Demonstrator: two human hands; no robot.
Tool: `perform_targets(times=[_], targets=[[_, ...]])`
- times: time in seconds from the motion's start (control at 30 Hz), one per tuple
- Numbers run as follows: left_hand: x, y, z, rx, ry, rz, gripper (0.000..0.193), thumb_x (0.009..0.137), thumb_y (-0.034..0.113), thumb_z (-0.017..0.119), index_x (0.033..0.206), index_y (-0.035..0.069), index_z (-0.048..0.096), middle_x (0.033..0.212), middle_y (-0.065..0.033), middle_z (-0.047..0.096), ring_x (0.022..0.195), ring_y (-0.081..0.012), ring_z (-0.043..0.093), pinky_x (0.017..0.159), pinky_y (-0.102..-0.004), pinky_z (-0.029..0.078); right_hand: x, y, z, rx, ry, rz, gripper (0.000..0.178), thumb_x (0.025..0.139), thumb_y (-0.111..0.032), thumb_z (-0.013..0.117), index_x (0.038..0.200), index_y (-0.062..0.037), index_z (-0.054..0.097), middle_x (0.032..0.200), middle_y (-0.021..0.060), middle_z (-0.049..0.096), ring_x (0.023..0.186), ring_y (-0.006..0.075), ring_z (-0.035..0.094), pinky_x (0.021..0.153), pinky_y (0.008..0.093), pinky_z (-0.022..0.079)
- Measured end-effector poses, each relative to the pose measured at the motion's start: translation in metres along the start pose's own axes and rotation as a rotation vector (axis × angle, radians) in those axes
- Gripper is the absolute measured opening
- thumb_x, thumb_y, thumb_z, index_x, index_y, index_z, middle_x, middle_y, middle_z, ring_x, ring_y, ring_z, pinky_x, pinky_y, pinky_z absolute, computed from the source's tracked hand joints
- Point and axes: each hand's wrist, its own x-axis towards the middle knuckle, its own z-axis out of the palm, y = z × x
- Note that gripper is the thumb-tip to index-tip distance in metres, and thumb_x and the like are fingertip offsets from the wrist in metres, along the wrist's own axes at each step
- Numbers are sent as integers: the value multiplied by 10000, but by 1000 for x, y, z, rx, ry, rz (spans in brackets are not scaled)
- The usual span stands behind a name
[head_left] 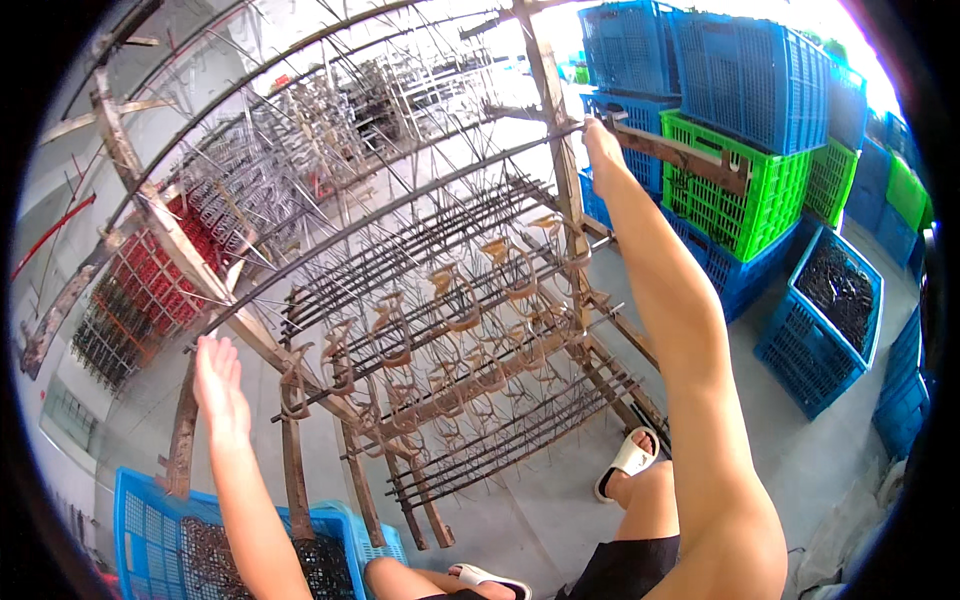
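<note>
A long thin dark rod [400,219] lies slantwise across a wooden rack, with thin wire hooks along it. At its right end, by a wooden upright [550,90], my right hand [602,155] is closed around the rod's tip; its fingers show only in part. Just below the rod's left end is my left hand [221,390], its fingers stretched out and nothing visible in its palm. On lower rods of the rack hang several brown curved pieces [462,310]. More bare dark rods lie in rows behind and beneath them.
Blue crates [750,80] and green crates [735,185] are stacked at the right. A blue crate of black parts [838,295] stands on the floor there. Another blue crate [140,530] is at lower left. Red and dark hanging parts [165,265] stand behind the rack.
</note>
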Motion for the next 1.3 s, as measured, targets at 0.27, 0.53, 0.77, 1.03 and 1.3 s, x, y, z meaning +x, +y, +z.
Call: perform_targets(times=[0.27,0.53,0.77,1.03,1.3], targets=[[60,15,46,-686,-88,-96,452,967,315,341,1209,-63,390,1150,-200,564,1124,-274,521,990,-376,377,-69,-104,-52,367,4,-66,205,893,-218,502,907,-41,605,853,96,640,837,158,548,724,329,422],[-175,3,26,-878,-474,-251,375,971,192,375,1187,-105,447,1233,-221,508,1200,-312,450,1057,-380,340,-165,-10,-323,499,160,-203,193,905,-149,448,859,1,561,859,142,632,846,247,591,822,337,434],[-293,-150,-54,-611,-29,-544,318,969,282,399,1030,2,536,1050,-97,617,1082,-236,536,1011,-340,367,-181,206,-310,267,-32,503,135,858,-193,572,877,-65,609,793,58,645,760,150,557,770,255,394],[-260,-238,-110,-583,94,-521,239,932,192,417,979,-1,548,958,-121,608,970,-245,564,919,-342,414,-212,289,-264,44,-104,486,134,847,-125,527,882,-16,595,805,84,630,776,181,578,731,284,449],[-225,-295,-86,-757,285,-724,167,933,116,412,848,20,519,827,-143,596,790,-247,603,826,-363,505,-152,337,-360,3,-325,691,227,878,-294,589,956,-81,601,799,9,565,708,150,488,685,273,392]])
